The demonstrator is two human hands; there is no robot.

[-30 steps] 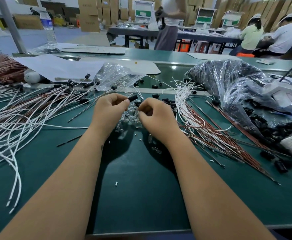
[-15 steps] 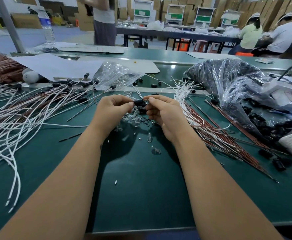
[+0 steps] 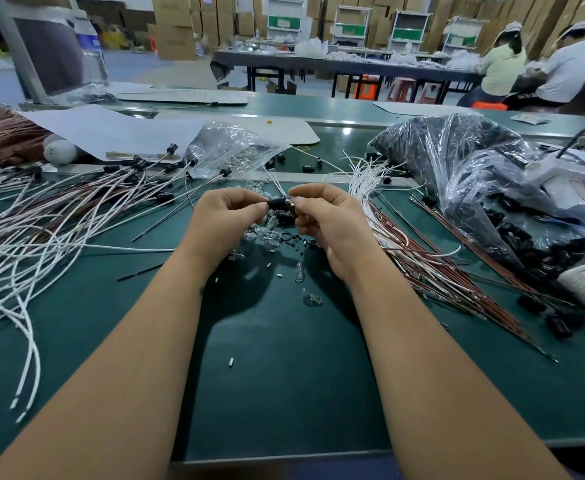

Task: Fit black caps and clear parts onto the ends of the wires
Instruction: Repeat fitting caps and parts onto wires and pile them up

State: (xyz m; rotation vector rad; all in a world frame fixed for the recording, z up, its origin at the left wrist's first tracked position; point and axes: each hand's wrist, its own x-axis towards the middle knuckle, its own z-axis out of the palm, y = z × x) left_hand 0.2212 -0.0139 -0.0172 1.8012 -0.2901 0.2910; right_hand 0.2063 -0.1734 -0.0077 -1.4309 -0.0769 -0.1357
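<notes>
My left hand (image 3: 225, 216) pinches a black cap (image 3: 278, 202) at its left end. My right hand (image 3: 329, 220) pinches a small clear part (image 3: 289, 201) against the cap's right end, just above the green table. More black caps (image 3: 286, 218) are tucked under my right fingers. A heap of loose clear parts (image 3: 260, 233) lies right below my hands. White and brown wires with no caps (image 3: 398, 244) fan out to the right. Wires with black caps fitted (image 3: 138, 171) lie spread to the left.
A clear bag of clear parts (image 3: 228, 150) lies behind my hands. A big plastic bag of black caps (image 3: 464, 161) spills open at right, beside a white device (image 3: 568, 181). Paper sheets (image 3: 104, 133) lie at back left. People sit at a far table.
Both hands have lifted off the heap of clear parts and come together. The black cap and the clear part now meet between my fingertips.
</notes>
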